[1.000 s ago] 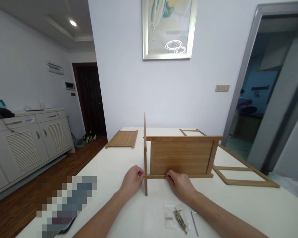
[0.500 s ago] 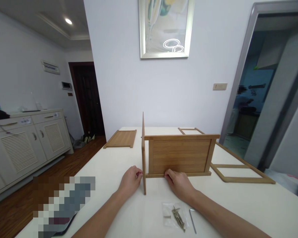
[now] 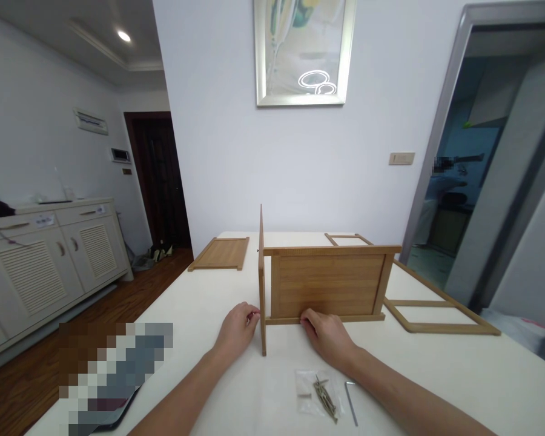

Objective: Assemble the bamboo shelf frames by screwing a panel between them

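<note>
- At low centre, our right hand (image 3: 329,336) pinches the panel (image 3: 331,284), likely steadying it.
- Our left hand (image 3: 235,332), fingers (image 3: 253,312) pressed together, meets the upright board (image 3: 262,290); contents unclear.

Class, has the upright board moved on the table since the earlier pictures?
No, not visibly. Judged against the flat panel lying left of it, the upright board keeps the same gap; only the whole view has shifted slightly.

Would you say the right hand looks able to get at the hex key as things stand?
Probably yes: the hex key lies uncovered on the white table beside the right forearm, though the right hand would have to leave the panel's lower rail.
</note>
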A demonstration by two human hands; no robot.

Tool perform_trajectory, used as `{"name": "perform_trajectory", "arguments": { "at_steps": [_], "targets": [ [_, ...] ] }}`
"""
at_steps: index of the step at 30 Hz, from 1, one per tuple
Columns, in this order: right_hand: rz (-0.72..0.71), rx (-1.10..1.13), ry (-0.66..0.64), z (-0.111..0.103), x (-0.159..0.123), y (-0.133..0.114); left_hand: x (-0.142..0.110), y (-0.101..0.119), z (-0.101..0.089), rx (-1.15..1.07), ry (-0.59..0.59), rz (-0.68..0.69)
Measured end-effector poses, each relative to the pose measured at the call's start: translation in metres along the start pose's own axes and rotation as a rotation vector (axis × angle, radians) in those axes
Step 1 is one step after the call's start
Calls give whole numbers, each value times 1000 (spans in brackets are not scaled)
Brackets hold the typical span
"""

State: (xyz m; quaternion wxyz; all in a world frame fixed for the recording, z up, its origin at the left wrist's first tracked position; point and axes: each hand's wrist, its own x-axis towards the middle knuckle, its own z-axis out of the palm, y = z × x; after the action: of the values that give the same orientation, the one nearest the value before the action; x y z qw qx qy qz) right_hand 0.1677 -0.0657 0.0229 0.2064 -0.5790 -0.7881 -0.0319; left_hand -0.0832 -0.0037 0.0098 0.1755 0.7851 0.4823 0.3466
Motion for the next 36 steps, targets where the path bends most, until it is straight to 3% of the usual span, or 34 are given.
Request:
{"name": "perform_trajectory", "arguments": {
  "at_steps": [11, 13, 16, 18, 19, 22, 25, 31, 36],
  "targets": [
    [9, 8, -8, -1, -1, 0, -6, 10, -11, -93, 63, 1],
    [9, 10, -10, -1, -1, 1, -10, 18, -17, -131, 177, -23],
    [5, 17, -9, -2, -2, 1, -21, 34, -30, -176, 453, -7],
    [1, 22, -6, -2, -2, 1, -33, 48, -35, -155, 559, 143],
    [0, 24, -5, -2, -2, 1, -39, 55, -35, -142, 558, 270],
    [-2, 28, -1, -2, -3, 0, -54, 74, -24, -102, 335, 648],
    [0, 34, 5, -2, -3, 0, -63, 89, 0, -4, 67, 760],
    [12, 54, 24, -1, -3, 0, -72, 117, 29, -101, -205, 551],
    [30, 83, 42, 4, -2, 4, -71, 150, 50, 112, -295, 376]
  ]
}}
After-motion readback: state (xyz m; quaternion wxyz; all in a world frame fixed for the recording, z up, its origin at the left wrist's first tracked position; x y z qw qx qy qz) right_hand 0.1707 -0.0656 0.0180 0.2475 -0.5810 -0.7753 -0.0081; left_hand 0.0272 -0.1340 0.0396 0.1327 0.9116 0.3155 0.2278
